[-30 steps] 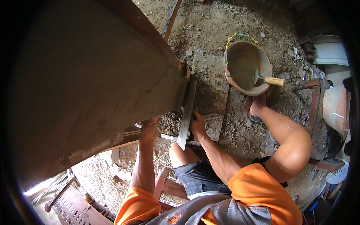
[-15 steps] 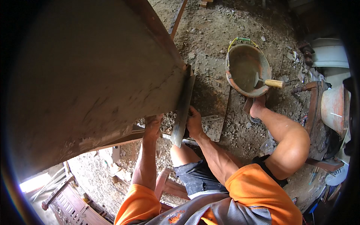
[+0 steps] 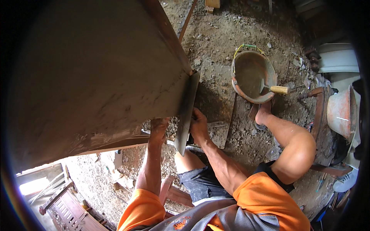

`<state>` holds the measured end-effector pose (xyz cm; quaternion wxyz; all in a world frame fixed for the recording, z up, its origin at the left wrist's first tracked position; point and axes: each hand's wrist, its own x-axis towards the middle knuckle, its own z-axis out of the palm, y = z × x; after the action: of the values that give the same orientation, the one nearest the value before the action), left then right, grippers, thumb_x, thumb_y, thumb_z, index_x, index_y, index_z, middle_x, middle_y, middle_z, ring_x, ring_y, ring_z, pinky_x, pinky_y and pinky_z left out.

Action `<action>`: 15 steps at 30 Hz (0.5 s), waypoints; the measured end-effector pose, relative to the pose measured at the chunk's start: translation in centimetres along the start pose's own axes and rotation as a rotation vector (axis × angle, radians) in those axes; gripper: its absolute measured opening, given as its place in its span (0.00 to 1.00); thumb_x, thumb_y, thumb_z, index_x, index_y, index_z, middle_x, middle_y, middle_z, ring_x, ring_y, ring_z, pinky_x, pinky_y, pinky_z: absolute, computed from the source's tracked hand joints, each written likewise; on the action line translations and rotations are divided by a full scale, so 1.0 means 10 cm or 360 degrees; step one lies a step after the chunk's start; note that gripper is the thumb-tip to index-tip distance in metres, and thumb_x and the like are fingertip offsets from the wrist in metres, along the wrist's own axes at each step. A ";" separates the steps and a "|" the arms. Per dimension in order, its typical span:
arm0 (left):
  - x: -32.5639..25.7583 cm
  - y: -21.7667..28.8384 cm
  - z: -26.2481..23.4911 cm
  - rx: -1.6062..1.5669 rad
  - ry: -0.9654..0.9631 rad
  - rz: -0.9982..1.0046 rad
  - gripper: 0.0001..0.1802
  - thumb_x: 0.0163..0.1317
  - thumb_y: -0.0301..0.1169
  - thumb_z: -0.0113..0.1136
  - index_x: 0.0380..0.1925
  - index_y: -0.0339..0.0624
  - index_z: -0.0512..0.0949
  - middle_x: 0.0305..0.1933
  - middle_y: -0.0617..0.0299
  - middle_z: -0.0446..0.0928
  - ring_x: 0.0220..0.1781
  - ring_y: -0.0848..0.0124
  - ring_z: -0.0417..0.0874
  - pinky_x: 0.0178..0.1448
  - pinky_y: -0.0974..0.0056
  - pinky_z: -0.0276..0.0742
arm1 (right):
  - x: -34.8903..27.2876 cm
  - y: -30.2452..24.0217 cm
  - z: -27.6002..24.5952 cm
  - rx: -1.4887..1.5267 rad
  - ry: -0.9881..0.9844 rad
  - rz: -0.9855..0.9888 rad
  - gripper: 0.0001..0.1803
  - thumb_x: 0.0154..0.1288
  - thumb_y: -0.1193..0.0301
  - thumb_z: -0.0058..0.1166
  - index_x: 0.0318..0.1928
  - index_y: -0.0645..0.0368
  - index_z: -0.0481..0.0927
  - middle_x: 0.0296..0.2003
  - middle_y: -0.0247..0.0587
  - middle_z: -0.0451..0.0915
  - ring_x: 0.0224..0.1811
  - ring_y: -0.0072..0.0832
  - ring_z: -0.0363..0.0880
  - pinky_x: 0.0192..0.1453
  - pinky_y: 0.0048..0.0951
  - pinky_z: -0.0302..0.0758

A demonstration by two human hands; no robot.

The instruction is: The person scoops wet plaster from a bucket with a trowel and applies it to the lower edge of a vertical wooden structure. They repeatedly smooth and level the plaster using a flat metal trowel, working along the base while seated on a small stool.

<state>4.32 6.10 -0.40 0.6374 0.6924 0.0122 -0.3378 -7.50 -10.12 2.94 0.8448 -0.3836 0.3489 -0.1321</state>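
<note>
A wide grey plastered wall (image 3: 96,81) fills the upper left, its right edge running down toward me. Against that edge stands a long flat grey straightedge (image 3: 185,125), slightly tilted, its lower end sticking out past the plaster. My right hand (image 3: 199,126) is closed on the straightedge's right side, thumb and fingers at its edge. My left hand (image 3: 158,128) is raised to the lower border of the wall, left of the straightedge. Its fingertips are in shadow and partly hidden, so whether they grip anything does not show.
Right of the straightedge, a bucket (image 3: 236,85) of grey mortar holds a wooden-handled trowel (image 3: 279,89). My foot (image 3: 263,114) is beside it. A board (image 3: 219,133) lies on rubble-strewn ground. Another bucket (image 3: 339,113) and wooden furniture (image 3: 319,111) stand far right; a carved wooden piece (image 3: 73,210) is lower left.
The whole view has shifted slightly, with the bucket appearing a little lower. Both hands keep nearly the same places, and the straightedge stays against the wall's edge with only a slight shift.
</note>
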 end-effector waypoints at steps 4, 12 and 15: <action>0.03 -0.01 -0.02 0.0052 -0.0011 -0.0072 0.36 0.64 0.49 0.76 0.69 0.52 0.73 0.65 0.71 0.77 0.67 0.72 0.75 0.63 0.53 0.71 | -0.10 -0.22 0.07 0.0047 -0.0077 -0.0049 0.20 0.72 0.81 0.53 0.63 0.62 0.80 0.51 0.39 0.86 0.50 0.22 0.81 0.51 0.24 0.77; -0.01 -0.01 0.08 -0.0110 0.0028 0.0113 0.17 0.68 0.39 0.73 0.52 0.45 0.83 0.47 0.73 0.80 0.44 0.79 0.72 0.47 0.65 0.69 | -0.23 -0.47 0.20 -0.0063 -0.0155 -0.0235 0.25 0.67 0.86 0.53 0.65 0.64 0.79 0.53 0.42 0.86 0.54 0.25 0.82 0.58 0.26 0.78; 0.00 -0.02 0.11 -0.0175 0.0051 0.0165 0.14 0.66 0.38 0.76 0.45 0.44 0.86 0.38 0.75 0.78 0.34 0.82 0.68 0.41 0.68 0.65 | -0.30 -0.51 0.23 -0.0164 -0.0190 -0.0271 0.26 0.66 0.88 0.51 0.64 0.63 0.80 0.53 0.43 0.87 0.56 0.26 0.82 0.61 0.27 0.77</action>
<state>3.72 5.21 -0.52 0.6908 0.6614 0.0050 -0.2922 -7.79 -10.76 9.21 0.8289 -0.4620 0.2705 -0.1621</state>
